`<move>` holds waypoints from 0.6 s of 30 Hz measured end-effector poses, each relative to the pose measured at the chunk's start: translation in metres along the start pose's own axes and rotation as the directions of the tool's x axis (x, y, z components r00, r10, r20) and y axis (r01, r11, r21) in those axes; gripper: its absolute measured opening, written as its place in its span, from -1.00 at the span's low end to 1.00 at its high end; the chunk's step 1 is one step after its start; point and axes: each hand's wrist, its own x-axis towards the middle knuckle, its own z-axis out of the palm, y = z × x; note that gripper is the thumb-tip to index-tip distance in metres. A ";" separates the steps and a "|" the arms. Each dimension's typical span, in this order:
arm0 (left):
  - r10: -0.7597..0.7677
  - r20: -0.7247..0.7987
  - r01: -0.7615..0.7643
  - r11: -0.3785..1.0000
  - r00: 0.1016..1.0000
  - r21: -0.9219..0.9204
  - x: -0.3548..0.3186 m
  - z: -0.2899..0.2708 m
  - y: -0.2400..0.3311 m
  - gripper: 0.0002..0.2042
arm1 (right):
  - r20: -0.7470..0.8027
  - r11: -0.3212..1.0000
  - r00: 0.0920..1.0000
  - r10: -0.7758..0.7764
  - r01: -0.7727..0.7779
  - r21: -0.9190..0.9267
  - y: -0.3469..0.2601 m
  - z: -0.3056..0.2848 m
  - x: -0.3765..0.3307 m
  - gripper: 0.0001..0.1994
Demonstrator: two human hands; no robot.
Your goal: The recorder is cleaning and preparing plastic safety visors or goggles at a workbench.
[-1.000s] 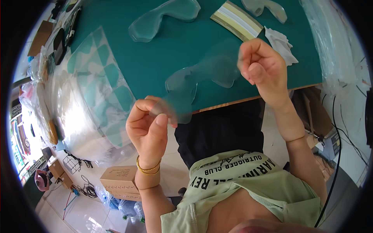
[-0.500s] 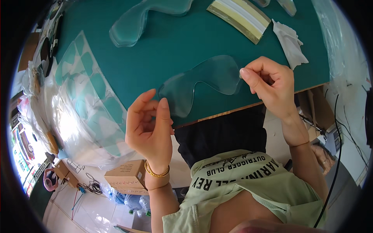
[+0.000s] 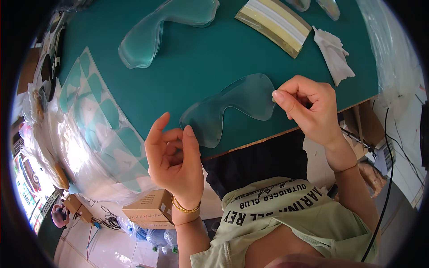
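A clear goggle lens (image 3: 243, 96), with a curved nose notch along its near edge, spans the gap between my hands over the green table's near edge. My right hand (image 3: 308, 107) pinches its right end between thumb and bent forefinger. At the left end, my left hand (image 3: 174, 156) has its thumb against the lens edge and other fingers curled behind; the forefinger sticks up. Farther back on the table lies a stack of similar clear lenses (image 3: 143, 42). A crumpled white cloth (image 3: 331, 56) rests beyond my right hand.
A yellow and white strip pack (image 3: 276, 24) lies at the back right. A clear sheet with lens-shaped cutouts (image 3: 105, 105) and plastic bags (image 3: 76, 147) cover the left side. Plastic film (image 3: 389, 53) hangs at the right edge. A cardboard box (image 3: 149, 207) stands below on the left.
The whole view has shifted, so the table and lens sit lower in the picture. My left forefinger has straightened upward. Both hands keep their places at the lens ends.
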 end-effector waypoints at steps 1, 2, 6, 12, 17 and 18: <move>0.000 -0.001 0.000 1.000 1.000 0.001 0.000 0.002 -0.001 -0.62 | -0.005 1.000 1.000 0.000 0.000 -0.004 0.000 -0.001 0.000 -0.83; -0.002 -0.008 0.002 1.000 1.000 0.009 0.000 0.001 -0.002 -0.62 | 0.001 1.000 1.000 0.001 -0.001 -0.003 0.001 0.000 0.000 -0.83; -0.005 -0.019 0.006 1.000 1.000 0.019 -0.001 0.002 -0.002 -0.62 | 0.005 1.000 1.000 0.023 -0.023 0.009 0.003 0.002 0.000 -0.83; -0.020 -0.016 0.020 1.000 1.000 0.009 0.000 0.002 0.001 -0.61 | 0.011 1.000 1.000 0.017 -0.017 0.004 0.000 0.000 0.001 -0.84; -0.014 -0.024 0.014 1.000 1.000 0.013 -0.001 0.002 0.000 -0.62 | 0.016 1.000 1.000 0.011 -0.011 -0.003 0.001 0.001 0.001 -0.83; -0.013 -0.025 0.013 1.000 1.000 0.014 -0.001 0.002 0.000 -0.62 | 0.016 1.000 1.000 0.018 -0.018 0.005 0.001 0.001 0.001 -0.83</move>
